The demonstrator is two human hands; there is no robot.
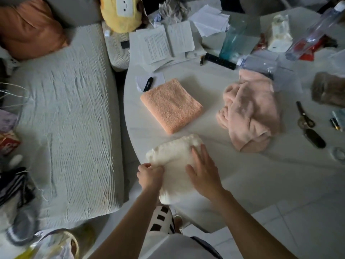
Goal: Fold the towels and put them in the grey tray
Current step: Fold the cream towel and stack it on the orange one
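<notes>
I'm mid-fold on the cream towel (173, 165) at the lower centre of the desk (242, 174): my left hand (150, 175) pinches its near edge while my right hand (202, 174) lies flat on it. The orange towel (170, 105) sits folded just above, the pink towel (250, 113) crumpled at centre right. Next I'd finish this fold, though I see no grey tray.

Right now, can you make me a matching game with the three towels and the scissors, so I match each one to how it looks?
Things:
1. orange towel
2. pink towel
3. cream towel
4. scissors

States:
A. crumpled in a heap
B. under both hands at the table edge
C. folded flat, nobody touching it
D. lying right of the pink towel

Pairs: 1-C, 2-A, 3-B, 4-D
</notes>
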